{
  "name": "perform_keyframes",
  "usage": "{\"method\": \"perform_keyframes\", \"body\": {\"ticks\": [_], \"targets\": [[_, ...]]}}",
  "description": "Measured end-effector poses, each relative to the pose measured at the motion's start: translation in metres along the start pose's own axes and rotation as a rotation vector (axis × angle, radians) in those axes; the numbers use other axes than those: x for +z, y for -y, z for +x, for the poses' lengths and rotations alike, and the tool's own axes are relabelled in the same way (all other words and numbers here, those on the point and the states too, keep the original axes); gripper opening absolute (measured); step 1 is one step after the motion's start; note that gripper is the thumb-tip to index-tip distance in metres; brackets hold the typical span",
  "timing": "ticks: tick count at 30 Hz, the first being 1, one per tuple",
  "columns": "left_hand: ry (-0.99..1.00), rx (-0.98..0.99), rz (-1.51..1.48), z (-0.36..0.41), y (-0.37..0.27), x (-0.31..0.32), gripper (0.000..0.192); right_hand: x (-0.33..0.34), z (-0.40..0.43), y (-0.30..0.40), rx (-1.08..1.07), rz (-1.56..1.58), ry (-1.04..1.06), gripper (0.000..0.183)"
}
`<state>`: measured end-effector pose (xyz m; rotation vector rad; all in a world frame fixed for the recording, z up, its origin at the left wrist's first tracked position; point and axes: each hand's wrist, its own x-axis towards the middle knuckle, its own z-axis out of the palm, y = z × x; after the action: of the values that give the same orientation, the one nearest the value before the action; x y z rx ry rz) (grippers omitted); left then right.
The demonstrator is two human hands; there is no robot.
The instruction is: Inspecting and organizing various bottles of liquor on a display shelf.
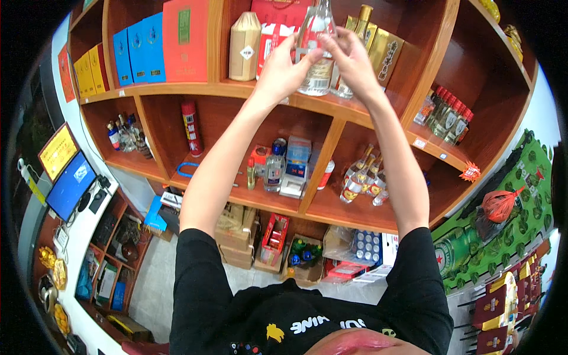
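A clear glass liquor bottle (317,80) with a pale label stands upright at the front of a wooden shelf, its base at or just above the board. My left hand (282,67) grips its left side, the thumb across the front. From the right, my right hand (353,60) holds it too, with the thumb on the glass higher up. Part of another clear bottle (341,88) shows right behind it. Left of my hands stands a paper-wrapped package (245,49); a gold box (387,55) is to the right.
Upright wooden dividers (216,44) flank this compartment. Below, the shelf holds small glass bottles (274,173) and a red spray can (191,128). Cartons (237,235) and a box of bottles (304,259) rest on the floor. A white counter (80,284) runs along the left.
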<state>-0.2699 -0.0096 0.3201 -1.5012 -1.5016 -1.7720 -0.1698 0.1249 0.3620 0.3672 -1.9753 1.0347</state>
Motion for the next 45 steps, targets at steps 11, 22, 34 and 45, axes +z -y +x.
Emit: {"method": "perform_keyframes", "body": {"ticks": [11,22,34,45], "targets": [[-0.158,0.022,0.288,0.007,0.048,0.041,0.055,0.009,0.02,-0.073,-0.005,-0.279,-0.231,0.064],[-0.252,0.315,0.6,-0.013,0.066,0.065,0.085,0.026,-0.002,-0.094,-0.274,-0.356,-0.388,0.058],[-0.355,0.213,0.63,-0.006,0.062,0.065,0.073,0.015,-0.018,-0.064,-0.496,-0.598,-0.365,0.043],[-0.426,0.377,0.727,-0.005,0.047,0.083,0.047,-0.159,0.043,-0.031,-0.386,-1.232,-0.337,0.03]]}}
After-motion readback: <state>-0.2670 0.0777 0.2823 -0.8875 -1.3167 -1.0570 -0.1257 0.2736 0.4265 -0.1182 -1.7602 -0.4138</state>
